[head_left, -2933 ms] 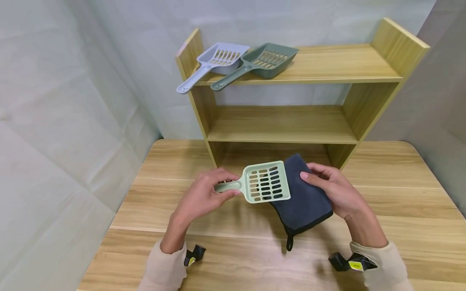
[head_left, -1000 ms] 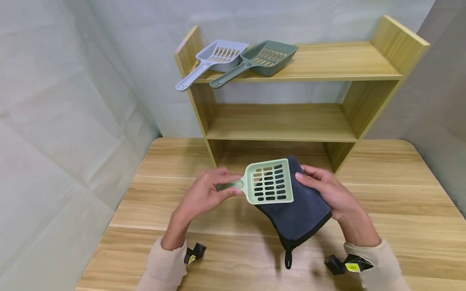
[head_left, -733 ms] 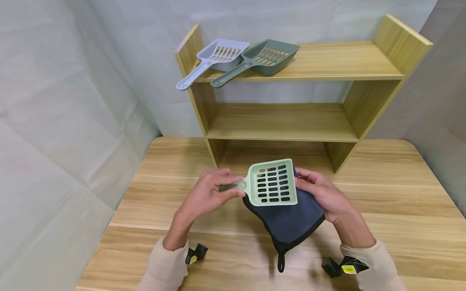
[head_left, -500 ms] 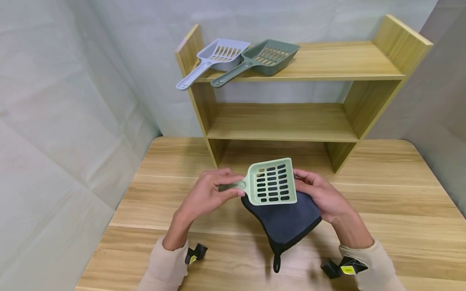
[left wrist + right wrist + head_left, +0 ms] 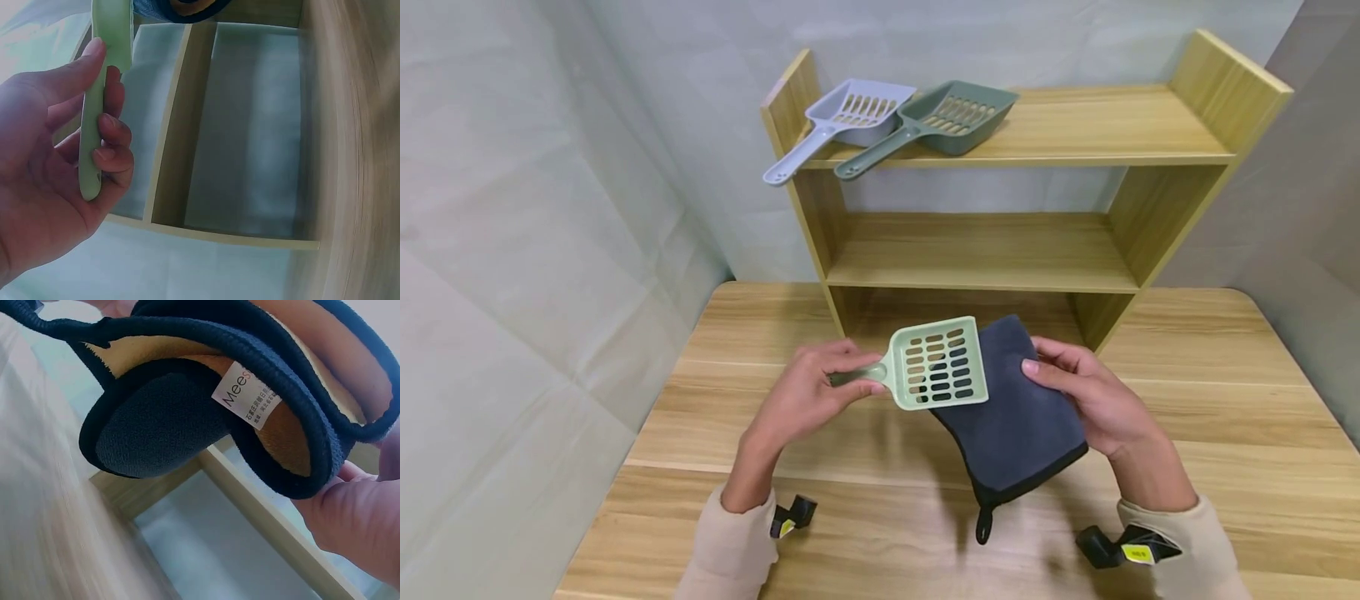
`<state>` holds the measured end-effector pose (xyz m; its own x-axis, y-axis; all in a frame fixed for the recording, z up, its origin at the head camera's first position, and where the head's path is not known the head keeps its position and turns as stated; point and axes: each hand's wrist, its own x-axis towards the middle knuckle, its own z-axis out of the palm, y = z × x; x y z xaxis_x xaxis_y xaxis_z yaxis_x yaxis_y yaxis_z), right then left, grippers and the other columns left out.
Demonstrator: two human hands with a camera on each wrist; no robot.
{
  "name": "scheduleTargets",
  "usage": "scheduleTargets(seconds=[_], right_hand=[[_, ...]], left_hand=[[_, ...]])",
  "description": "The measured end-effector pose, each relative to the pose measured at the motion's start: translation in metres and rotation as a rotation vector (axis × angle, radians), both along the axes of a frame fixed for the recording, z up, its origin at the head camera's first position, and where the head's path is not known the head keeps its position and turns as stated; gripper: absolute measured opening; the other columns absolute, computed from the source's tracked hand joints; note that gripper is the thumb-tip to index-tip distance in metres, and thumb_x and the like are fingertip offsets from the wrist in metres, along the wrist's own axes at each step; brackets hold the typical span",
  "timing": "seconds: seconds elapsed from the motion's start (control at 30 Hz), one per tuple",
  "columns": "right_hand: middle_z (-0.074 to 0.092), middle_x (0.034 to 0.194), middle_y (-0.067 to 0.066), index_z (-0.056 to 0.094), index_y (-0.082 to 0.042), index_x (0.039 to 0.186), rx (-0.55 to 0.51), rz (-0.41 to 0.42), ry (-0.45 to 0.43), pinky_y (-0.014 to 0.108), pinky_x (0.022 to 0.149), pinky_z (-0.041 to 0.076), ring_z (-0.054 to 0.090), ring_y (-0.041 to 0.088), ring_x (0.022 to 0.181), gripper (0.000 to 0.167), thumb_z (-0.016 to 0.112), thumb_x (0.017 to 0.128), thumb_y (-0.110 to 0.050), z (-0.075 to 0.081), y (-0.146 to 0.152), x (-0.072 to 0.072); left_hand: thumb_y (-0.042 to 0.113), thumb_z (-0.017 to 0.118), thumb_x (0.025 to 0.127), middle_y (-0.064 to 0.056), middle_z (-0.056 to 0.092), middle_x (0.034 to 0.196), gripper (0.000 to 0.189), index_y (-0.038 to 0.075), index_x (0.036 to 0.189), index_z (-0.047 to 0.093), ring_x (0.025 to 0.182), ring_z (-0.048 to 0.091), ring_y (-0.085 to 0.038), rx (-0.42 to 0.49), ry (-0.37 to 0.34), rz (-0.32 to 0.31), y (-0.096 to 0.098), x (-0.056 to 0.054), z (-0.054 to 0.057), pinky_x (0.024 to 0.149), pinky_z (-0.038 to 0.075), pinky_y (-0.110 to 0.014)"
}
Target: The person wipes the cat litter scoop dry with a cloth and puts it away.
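Observation:
My left hand [image 5: 808,387] grips the handle of a pale green slotted litter scoop [image 5: 898,360] above the table, its pan pointing right. In the left wrist view the fingers wrap the green handle [image 5: 92,140]. A folded dark blue cloth [image 5: 1022,425] with black edging and a hanging loop is pinched by my right hand [image 5: 1093,396], thumb on top. The scoop's pan overlaps the cloth's left part in the head view; whether they touch I cannot tell. From the right wrist, the cloth [image 5: 162,428] shows orange-tan inner layers and a white label [image 5: 247,394].
A wooden shelf unit [image 5: 985,283] stands at the back of the wooden table [image 5: 700,450]. On its top board, at the left, lie a lavender litter scoop [image 5: 857,112] and a dark green litter scoop [image 5: 955,121], handles jutting over the front edge. Pale sheeting [image 5: 550,250] hangs around.
Over the last half second the scoop and left hand have shifted slightly left, while the right hand and cloth moved right, exposing more cloth. Earlier the cloth slid left behind the pan.

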<state>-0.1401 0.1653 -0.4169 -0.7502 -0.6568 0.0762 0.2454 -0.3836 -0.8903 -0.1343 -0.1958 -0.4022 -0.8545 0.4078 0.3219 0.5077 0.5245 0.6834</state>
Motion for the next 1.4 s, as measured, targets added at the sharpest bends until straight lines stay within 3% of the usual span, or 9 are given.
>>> scheduleTargets(seconds=[0.37, 0.7, 1.03, 1.2, 1.4], right_hand=[[0.078, 0.117, 0.002, 0.067, -0.016, 0.134, 0.055, -0.019, 0.002, 0.031, 0.081, 0.065, 0.08, 0.014, 0.098, 0.034, 0.049, 0.111, 0.001, -0.007, -0.017, 0.002], [0.078, 0.126, 0.003, 0.065, -0.016, 0.138, 0.042, -0.036, 0.023, 0.024, 0.085, 0.061, 0.077, 0.012, 0.106, 0.045, 0.051, 0.104, 0.01, -0.018, -0.036, 0.003], [0.08, 0.116, 0.001, 0.066, -0.016, 0.132, 0.011, -0.04, 0.012, 0.03, 0.082, 0.064, 0.08, 0.014, 0.098, 0.039, 0.046, 0.108, 0.007, -0.009, -0.022, 0.002], [0.079, 0.116, 0.002, 0.065, -0.015, 0.134, -0.024, -0.039, -0.002, 0.031, 0.082, 0.065, 0.08, 0.014, 0.099, 0.039, 0.045, 0.109, 0.007, -0.008, -0.017, 0.002], [0.079, 0.12, 0.001, 0.063, -0.016, 0.134, 0.029, -0.033, -0.034, 0.029, 0.083, 0.064, 0.079, 0.013, 0.1, 0.037, 0.048, 0.108, 0.006, -0.013, -0.028, 0.001]], left_hand=[[0.013, 0.089, 0.089, -0.001, 0.078, 0.096, 0.036, 0.005, 0.123, 0.081, 0.073, 0.053, -0.011, 0.048, 0.03, -0.005, 0.007, -0.001, -0.003, 0.066, 0.045, -0.026], [0.015, 0.09, 0.088, -0.001, 0.077, 0.094, 0.038, 0.006, 0.123, 0.081, 0.074, 0.053, -0.012, 0.075, 0.013, 0.003, 0.01, -0.002, -0.005, 0.068, 0.045, -0.027], [0.011, 0.088, 0.089, -0.006, 0.081, 0.102, 0.038, 0.004, 0.125, 0.08, 0.077, 0.06, -0.015, 0.082, -0.018, 0.023, 0.002, -0.003, -0.002, 0.067, 0.048, -0.026], [0.01, 0.088, 0.088, -0.007, 0.081, 0.102, 0.037, 0.003, 0.123, 0.08, 0.081, 0.063, -0.015, 0.069, -0.001, 0.046, -0.001, -0.004, -0.002, 0.07, 0.049, -0.025], [0.011, 0.09, 0.086, -0.005, 0.08, 0.096, 0.038, 0.004, 0.122, 0.081, 0.075, 0.057, -0.014, 0.081, 0.032, 0.043, 0.002, -0.004, -0.003, 0.066, 0.045, -0.025]])
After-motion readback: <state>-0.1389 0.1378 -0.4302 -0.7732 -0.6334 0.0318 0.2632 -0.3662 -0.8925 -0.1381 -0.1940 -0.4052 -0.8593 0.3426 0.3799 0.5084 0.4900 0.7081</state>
